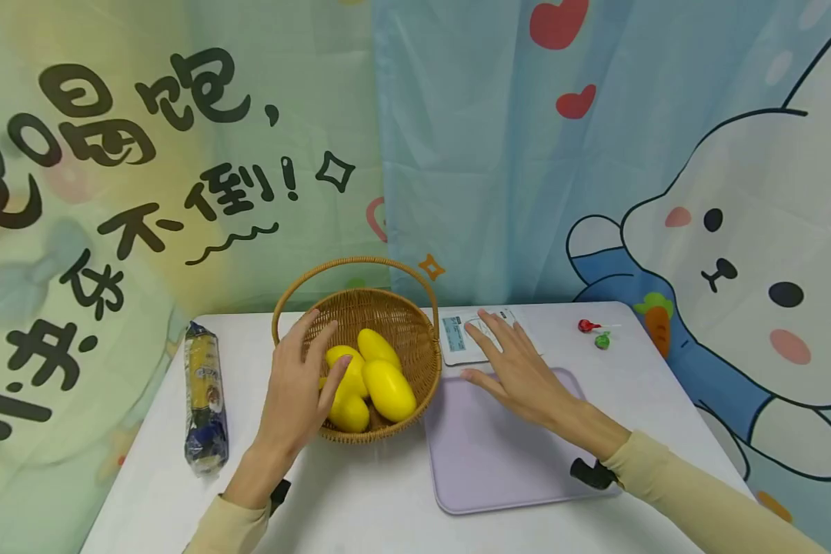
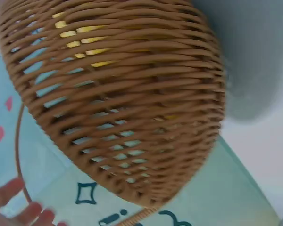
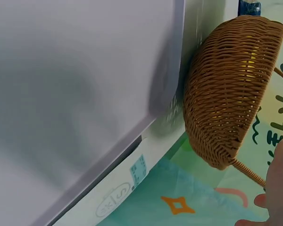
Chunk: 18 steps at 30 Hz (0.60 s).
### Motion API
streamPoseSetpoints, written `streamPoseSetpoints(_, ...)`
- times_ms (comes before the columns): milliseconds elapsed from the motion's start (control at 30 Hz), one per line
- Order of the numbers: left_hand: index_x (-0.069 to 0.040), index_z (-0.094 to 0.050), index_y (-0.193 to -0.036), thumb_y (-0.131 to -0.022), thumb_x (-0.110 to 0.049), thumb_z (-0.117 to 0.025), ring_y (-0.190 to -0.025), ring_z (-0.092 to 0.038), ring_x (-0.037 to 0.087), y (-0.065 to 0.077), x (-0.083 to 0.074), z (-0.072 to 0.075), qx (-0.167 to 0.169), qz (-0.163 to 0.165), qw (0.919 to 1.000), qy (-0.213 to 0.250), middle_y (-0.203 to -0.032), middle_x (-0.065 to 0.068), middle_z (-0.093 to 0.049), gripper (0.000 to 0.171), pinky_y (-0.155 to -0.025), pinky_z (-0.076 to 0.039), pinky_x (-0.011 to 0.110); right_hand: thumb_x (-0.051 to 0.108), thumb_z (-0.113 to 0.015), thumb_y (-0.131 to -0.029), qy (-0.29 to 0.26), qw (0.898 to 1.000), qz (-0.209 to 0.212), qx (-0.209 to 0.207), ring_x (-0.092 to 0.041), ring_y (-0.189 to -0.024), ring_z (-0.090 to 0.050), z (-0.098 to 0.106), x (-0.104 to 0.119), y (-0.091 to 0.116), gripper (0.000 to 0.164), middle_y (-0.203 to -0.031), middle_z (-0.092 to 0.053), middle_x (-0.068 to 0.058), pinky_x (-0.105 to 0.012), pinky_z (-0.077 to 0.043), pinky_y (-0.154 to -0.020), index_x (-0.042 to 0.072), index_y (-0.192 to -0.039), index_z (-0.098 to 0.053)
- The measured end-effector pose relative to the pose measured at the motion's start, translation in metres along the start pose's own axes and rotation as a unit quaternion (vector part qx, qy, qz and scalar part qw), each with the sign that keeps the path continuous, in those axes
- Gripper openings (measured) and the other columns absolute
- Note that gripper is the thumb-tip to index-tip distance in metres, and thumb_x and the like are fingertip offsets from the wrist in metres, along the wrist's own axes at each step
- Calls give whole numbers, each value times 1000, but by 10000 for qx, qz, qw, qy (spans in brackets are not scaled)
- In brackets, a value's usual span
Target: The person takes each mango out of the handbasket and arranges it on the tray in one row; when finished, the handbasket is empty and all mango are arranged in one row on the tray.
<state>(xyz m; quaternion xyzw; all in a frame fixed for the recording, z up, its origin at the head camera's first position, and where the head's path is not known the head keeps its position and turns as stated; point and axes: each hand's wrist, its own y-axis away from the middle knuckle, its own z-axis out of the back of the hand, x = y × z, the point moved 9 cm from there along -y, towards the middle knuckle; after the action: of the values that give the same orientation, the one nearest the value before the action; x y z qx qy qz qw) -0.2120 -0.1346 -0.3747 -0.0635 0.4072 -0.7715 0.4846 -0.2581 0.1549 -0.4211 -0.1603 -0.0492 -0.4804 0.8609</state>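
White table [image 1: 360, 500] before cartoon curtains [image 1: 595, 154] — left hand [image 1: 298, 388] spread over basket [image 1: 415, 346], right hand [image 1: 515, 365] flat.

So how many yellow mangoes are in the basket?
4 that I can see, all in the basket: one at the back, one at the right front, one under the left hand's fingers, one at the front. More may be hidden underneath.

White table [image 1: 360, 508] standing against a hanging cloth backdrop [image 1: 471, 154]. Cartoon rabbit [image 1: 741, 261] showing right of the table, black lettering [image 1: 111, 200] left.
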Motion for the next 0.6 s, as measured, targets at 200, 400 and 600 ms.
streamPoseSetpoints(200,-4,-56,-140,-107,-40,-50,-150,-27,43,10,19,18,-874,459,9951,37,-162,23,-28,49,-118,-26,64,53,-56,-101,-29,9996,230,-163,-30,-154,-24,5,13,-1,72,-168,-23,-13,-57,-17,-125,15,-159,-35)
streamPoseSetpoints(400,-11,-52,-146,-104,-31,-59,-152,-19,47,23,46,4,-366,1480,9877,332,-168,21,-13,47,-113,-25,73,49,-59,-100,-98,9969,669,-392,-28,-151,-30,12,35,-2,68,-165,-30,-12,-56,-22,-124,14,-156,-41)
streamPoseSetpoints(600,-15,-41,-156,-108,-40,-47,-150,-18,53,35,67,-17,447,2407,9671,697,-169,21,-4,54,-111,-27,75,43,-63,-100,-205,9896,1248,-678,-30,-146,-38,19,62,-6,62,-162,-36,-12,-56,-32,-120,15,-153,-45)
